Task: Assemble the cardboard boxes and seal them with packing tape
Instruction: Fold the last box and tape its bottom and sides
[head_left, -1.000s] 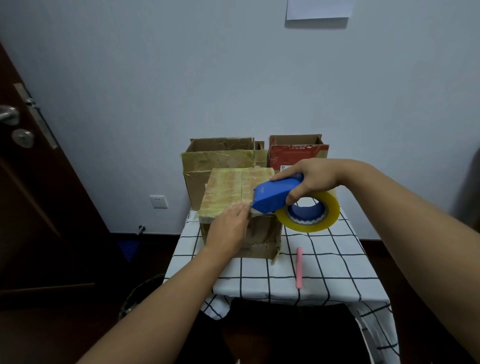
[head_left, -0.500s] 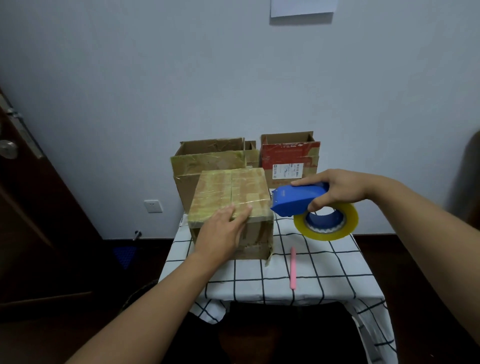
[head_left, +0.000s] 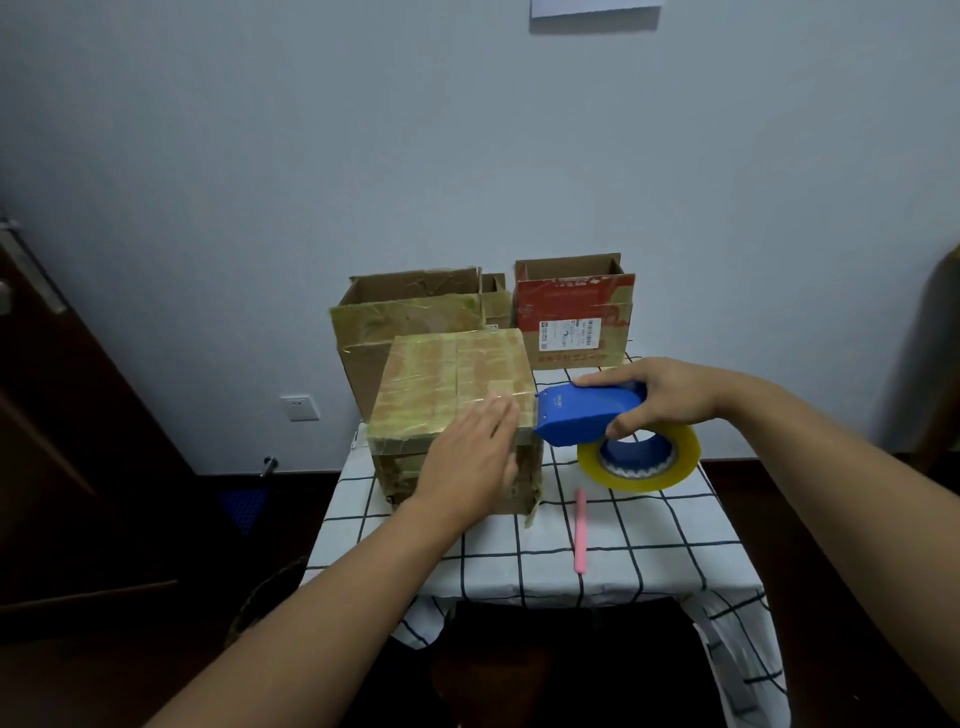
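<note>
My left hand (head_left: 475, 457) lies flat on the taped box (head_left: 452, 395); my right hand (head_left: 660, 397) grips the tape dispenser (head_left: 589, 418) at 3 o'clock. Boxes: apparently four.

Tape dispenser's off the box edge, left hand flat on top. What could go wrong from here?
1. The left hand lies flat near the tape dispenser's front end; fingers could get nicked.
2. The taped box sits near the table's left edge; a push may shift it off.
3. The pink stick could get knocked off.
</note>
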